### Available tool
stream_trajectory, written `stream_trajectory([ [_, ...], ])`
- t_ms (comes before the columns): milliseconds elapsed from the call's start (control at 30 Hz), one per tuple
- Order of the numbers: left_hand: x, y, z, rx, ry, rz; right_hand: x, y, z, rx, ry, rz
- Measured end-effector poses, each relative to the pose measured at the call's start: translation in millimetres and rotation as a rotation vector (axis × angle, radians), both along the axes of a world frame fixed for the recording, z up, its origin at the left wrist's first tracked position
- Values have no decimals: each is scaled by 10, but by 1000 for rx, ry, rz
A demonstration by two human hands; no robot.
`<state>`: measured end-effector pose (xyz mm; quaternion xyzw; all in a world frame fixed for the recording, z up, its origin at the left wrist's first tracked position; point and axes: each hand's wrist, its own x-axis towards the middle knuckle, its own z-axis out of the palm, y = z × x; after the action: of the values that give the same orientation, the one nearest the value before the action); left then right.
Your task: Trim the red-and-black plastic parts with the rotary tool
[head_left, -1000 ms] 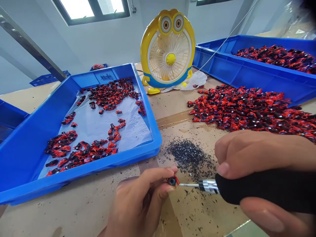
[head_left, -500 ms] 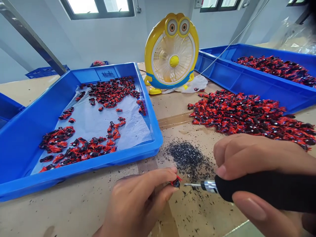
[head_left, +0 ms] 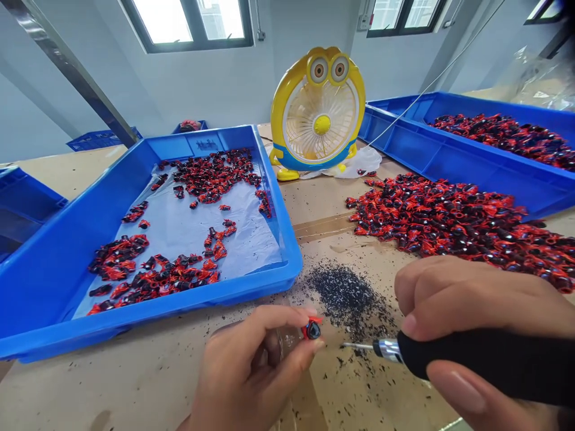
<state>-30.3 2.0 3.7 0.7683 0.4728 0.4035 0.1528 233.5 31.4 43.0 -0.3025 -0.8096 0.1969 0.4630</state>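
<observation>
Between thumb and fingertips, my left hand (head_left: 258,365) pinches a small red and black part (head_left: 312,328), its round dark end showing. My right hand (head_left: 476,323) is wrapped round a black-handled driver (head_left: 389,349) with a silver collar and thin metal tip. The tip points left and stays a little apart from the part. Just behind the tip, a heap of black shavings (head_left: 344,293) lies on the brown table surface (head_left: 148,365). A large pile of similar red and black parts (head_left: 449,215) rests behind my right hand.
A blue tray (head_left: 294,263) lined with white sheet, holding more parts, stands at the left. A yellow and blue fan (head_left: 279,131) stands at the back centre. Blue trays (head_left: 485,152) are at the right, another (head_left: 27,203) at the far left edge.
The view has tilted up slightly. The part in my left hand has turned to show its round end, and the driver tip is slightly farther from it.
</observation>
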Motion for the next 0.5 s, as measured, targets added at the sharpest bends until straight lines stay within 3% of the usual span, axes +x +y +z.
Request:
stream_trajectory([
  [200, 4, 2, -38, 3, 1, -25, 23, 34, 12, 46, -35, 72],
  [367, 23, -16, -39, -31, -103, -105, 19, 70, 7, 80, -49, 77],
  [500, 24, -6, -42, -16, -101, -98, 50, 60, -6, 85, -62, 64],
])
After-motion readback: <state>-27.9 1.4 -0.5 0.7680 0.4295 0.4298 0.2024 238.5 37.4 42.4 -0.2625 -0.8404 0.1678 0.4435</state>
